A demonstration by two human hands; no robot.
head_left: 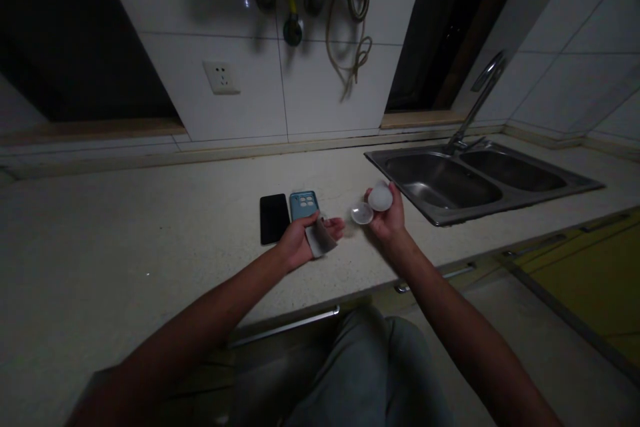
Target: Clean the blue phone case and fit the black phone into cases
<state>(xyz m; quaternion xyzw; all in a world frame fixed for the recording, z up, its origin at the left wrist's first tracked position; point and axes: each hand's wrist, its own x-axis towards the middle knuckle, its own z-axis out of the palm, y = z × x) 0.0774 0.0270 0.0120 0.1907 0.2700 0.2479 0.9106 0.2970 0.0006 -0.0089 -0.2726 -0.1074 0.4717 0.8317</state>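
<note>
My left hand (pixel 301 241) is closed on a small grey cloth (pixel 320 239), held just above the countertop (pixel 125 227). My right hand (pixel 387 219) grips a small round white case (pixel 381 198) between thumb and fingers. Its open clear lid (pixel 361 213) hangs out toward my left hand. A black phone (pixel 274 217) lies flat on the counter just beyond my left hand. Beside it lies a teal phone case (pixel 303 204), camera cutouts facing up.
A steel double sink (pixel 480 180) with a tap (pixel 477 100) sits at the right. A wall socket (pixel 221 77) and hanging hoses (pixel 350 7) are on the tiled wall behind. Drawer handles (pixel 285 327) run under the counter edge, and yellow cabinet fronts (pixel 590 267) stand at the right.
</note>
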